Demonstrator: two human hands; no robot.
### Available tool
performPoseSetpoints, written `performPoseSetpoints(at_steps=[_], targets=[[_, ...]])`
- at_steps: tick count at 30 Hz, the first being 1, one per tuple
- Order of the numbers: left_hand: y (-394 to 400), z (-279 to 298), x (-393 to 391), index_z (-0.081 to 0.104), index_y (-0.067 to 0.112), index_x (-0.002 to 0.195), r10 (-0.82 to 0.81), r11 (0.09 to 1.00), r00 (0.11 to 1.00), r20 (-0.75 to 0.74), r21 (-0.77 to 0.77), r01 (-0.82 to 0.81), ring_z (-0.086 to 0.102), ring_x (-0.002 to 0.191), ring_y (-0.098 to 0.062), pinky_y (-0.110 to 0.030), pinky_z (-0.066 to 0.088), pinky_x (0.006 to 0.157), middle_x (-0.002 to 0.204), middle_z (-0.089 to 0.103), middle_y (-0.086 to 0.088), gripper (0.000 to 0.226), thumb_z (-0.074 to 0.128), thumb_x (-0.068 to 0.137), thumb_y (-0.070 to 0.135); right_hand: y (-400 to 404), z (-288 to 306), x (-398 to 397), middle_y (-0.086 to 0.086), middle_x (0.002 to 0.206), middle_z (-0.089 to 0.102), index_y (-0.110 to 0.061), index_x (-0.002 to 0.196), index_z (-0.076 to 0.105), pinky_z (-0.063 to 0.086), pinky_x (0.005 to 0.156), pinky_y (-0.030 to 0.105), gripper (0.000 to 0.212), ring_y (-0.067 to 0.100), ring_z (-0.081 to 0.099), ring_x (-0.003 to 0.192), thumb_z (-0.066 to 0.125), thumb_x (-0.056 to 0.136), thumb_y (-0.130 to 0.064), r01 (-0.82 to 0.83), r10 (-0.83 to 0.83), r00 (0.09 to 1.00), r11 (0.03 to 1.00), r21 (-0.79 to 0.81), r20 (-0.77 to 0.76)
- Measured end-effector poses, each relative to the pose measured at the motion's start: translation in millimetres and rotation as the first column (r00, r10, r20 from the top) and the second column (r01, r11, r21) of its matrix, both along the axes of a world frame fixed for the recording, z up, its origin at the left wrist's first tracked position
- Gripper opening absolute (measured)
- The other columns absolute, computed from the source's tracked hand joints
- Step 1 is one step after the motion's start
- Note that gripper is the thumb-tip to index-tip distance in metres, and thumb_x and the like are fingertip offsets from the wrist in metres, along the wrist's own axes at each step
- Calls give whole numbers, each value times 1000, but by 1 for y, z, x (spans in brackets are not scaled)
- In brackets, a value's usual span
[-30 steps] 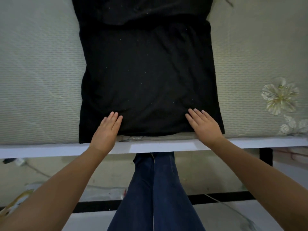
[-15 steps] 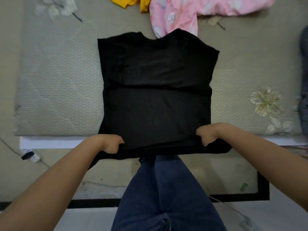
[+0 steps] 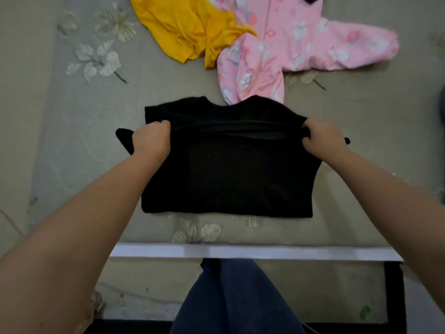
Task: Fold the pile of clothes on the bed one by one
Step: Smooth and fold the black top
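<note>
A black shirt (image 3: 226, 179) lies on the bed, doubled over so its bottom hem sits just short of the collar. My left hand (image 3: 151, 138) grips the hem at the left corner. My right hand (image 3: 320, 137) grips the hem at the right corner. Both hands hold the folded layer a little above the lower layer, whose collar edge shows beyond them. A yellow garment (image 3: 190, 30) and a pink patterned garment (image 3: 284, 47) lie unfolded farther back on the bed.
The beige bedspread (image 3: 72, 141) with embroidered flowers covers the bed; its white front edge (image 3: 240, 251) runs across below the shirt. My legs in dark blue jeans (image 3: 236, 297) stand against the bed. A dark item (image 3: 441, 100) shows at the right border.
Both hands went from lying flat on the shirt's bottom edge to gripping the hem, then carried it away from me over the shirt towards the collar.
</note>
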State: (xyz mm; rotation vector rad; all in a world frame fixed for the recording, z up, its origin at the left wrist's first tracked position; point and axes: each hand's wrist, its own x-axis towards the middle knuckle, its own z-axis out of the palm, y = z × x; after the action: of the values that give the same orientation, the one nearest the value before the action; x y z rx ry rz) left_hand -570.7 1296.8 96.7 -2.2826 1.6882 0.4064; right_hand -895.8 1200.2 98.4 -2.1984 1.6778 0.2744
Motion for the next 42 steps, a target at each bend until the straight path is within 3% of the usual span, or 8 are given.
performPoseSetpoints(at_steps=[5, 7, 13, 20, 26, 31, 35, 42], targets=[[-78, -17, 2, 54, 2, 91, -30, 998, 993, 111, 56, 24, 58, 90, -32, -42, 38, 86, 89, 60, -14, 13, 42, 86, -2, -68, -27, 2, 23, 99, 64, -2, 98, 66, 31, 90, 36, 24, 34, 56, 97, 50, 82, -9, 60, -65, 997, 992, -109, -36], [-102, -31, 5, 52, 9, 88, -45, 998, 977, 210, 56, 34, 56, 96, -30, -52, 9, 111, 87, 60, -11, 12, 42, 87, 2, -90, -43, 9, 21, 96, 66, -3, 92, 67, 23, 100, 40, 24, 32, 57, 94, 47, 84, -13, 80, -104, 989, 974, -211, -108], [-86, -92, -14, 16, 9, 144, 158, 986, 984, 77, -58, -154, 2, 142, -30, -57, -6, 109, 153, 9, -17, 58, 41, 92, 14, -88, -96, 21, 22, 127, 48, 0, 123, 48, -2, 107, 61, 38, 33, 39, 123, 41, 89, -14, 262, -279, 958, 946, -192, -66], [32, -126, -48, 36, 0, 137, -76, 991, 980, -183, -119, 55, 18, 137, -43, -61, 5, 105, 145, 26, -28, 55, 51, 90, 25, 32, -115, 13, 31, 129, 48, 5, 118, 56, 17, 94, 70, 45, 49, 42, 121, 51, 80, -17, 12, 30, 992, 943, -333, 119], [66, -132, -31, 25, 7, 143, 412, 907, 899, -148, -32, -421, 2, 140, -40, -61, 3, 108, 151, 6, -26, 56, 45, 95, 28, 97, -134, -13, 27, 150, 11, -7, 144, 24, -1, 107, 61, 69, 40, 7, 140, 53, 89, -37, 495, -495, 869, 867, 60, -19], [59, -126, -26, 25, 17, 144, 538, 827, 813, -221, -50, -560, 24, 133, -41, -48, 23, 109, 146, 16, -28, 56, 45, 94, 32, 103, -133, -11, 23, 139, 36, -15, 142, 30, 13, 109, 49, 58, 34, 33, 128, 51, 91, -34, 609, -609, 793, 792, 32, -24], [56, -119, -23, 25, 21, 144, 521, 849, 834, -184, 7, -529, 45, 112, -39, -45, 39, 94, 135, 30, -25, 56, 45, 93, 36, 87, -130, -12, 13, 121, 57, -15, 134, 43, 21, 99, 41, 46, 29, 50, 110, 52, 90, -19, 659, -661, 749, 751, 44, 54], [105, -101, -38, 14, 22, 146, 400, 895, 916, 12, 212, -394, 39, 115, -37, -45, 36, 95, 135, 28, -24, 59, 37, 96, 41, 116, -113, -25, 18, 105, 58, -14, 129, 50, 14, 77, 31, 40, 32, 50, 94, 50, 89, -12, 589, -588, 805, 808, -22, -82]])
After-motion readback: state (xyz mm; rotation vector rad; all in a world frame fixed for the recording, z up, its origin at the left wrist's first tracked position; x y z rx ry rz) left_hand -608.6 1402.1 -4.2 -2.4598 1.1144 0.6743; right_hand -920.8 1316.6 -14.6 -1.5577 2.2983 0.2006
